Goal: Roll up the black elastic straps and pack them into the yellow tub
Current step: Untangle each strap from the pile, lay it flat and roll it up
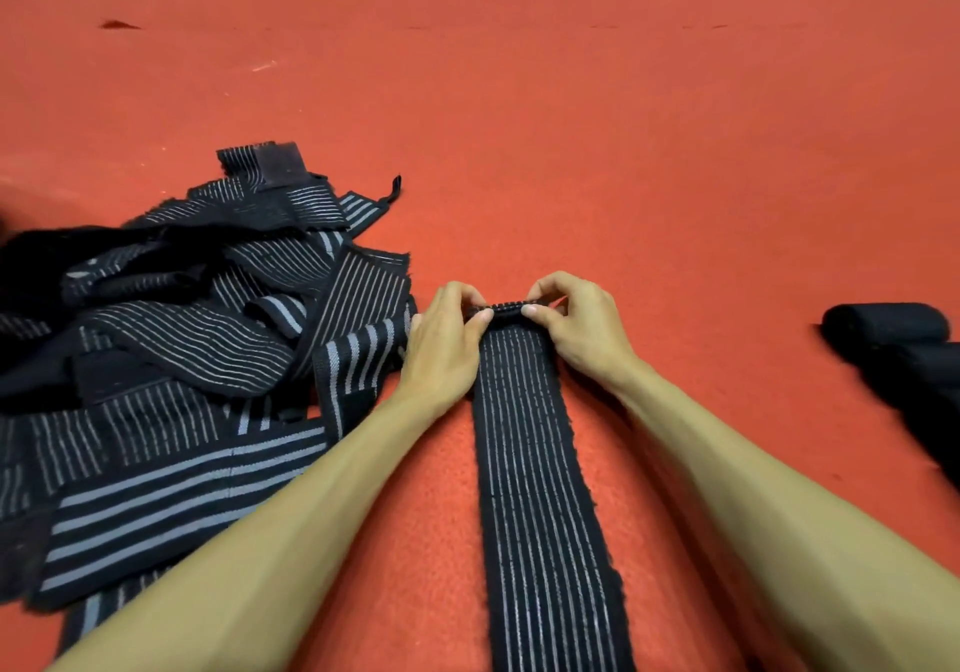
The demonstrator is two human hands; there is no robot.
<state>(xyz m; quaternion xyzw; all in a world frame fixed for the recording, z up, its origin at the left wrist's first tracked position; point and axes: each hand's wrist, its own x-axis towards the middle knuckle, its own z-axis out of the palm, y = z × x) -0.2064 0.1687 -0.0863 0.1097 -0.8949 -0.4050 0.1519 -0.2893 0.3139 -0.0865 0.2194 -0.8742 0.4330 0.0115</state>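
Red mat (571,125) bears a strap pile (182,333); left hand (447,338) and right hand (576,328) pinch one strap's (535,489) rolled end

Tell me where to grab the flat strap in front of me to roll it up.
Take the strap at its far end, where a small roll sits. Come from both sides, left hand at the left edge and right hand at the right, pinching the roll. The rest lies flat toward you, likely free to wind in.

Two forearms (727,489), slim, bare to frame edge: L enters at 7 o'clock, R at 5 o'clock. L grip (441,338) & R grip (576,328) bare too; fingers slender, nails trimmed short.
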